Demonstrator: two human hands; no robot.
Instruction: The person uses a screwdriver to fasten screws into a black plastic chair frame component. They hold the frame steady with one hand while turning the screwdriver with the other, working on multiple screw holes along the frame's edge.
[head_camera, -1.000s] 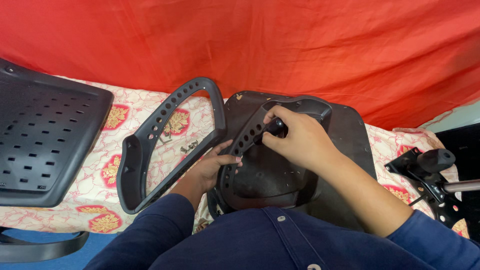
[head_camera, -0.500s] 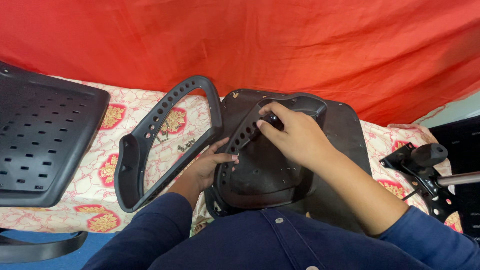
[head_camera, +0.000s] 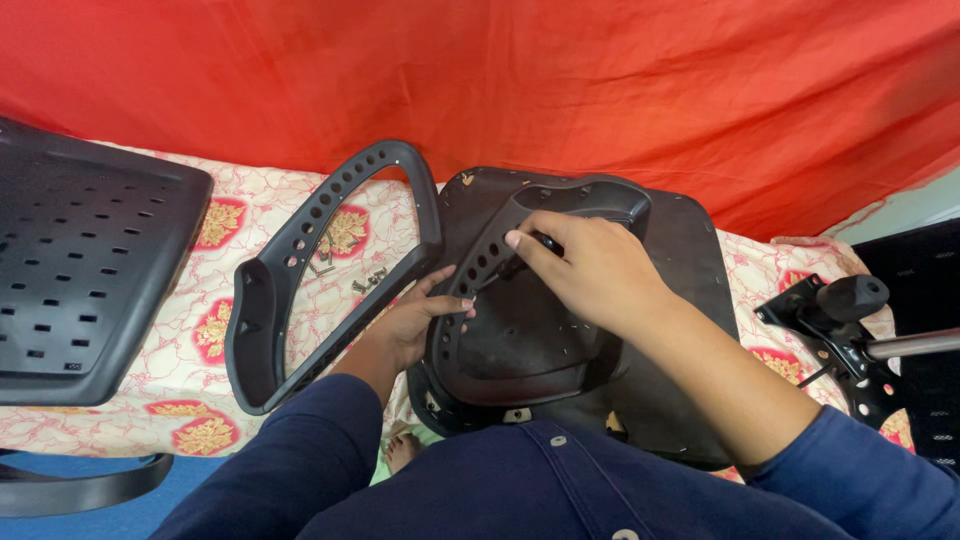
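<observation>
Office chair assembly, partway. Seat pan lies underside up on the bed, near edge against the person's lap. One black perforated armrest sits on the seat's left edge. Right hand is closed around a small dark tool, probably a hex key, at the armrest's top bracket; tool tip hidden. Left hand steadies the armrest's lower left side, fingers curled on its rim.

Judged done: first armrest placed, fastening in progress. Judged left: second armrest lies loose on the bed, left of the seat, unattached; loose screws lie inside its loop. Perforated backrest lies far left, separate. Tilt mechanism with gas-lift cylinder lies right, also unmounted.

Surface: bed with a cream bedsheet printed in red and gold floral medallions. Red cloth hangs along the far side. Blue floor shows near left.
</observation>
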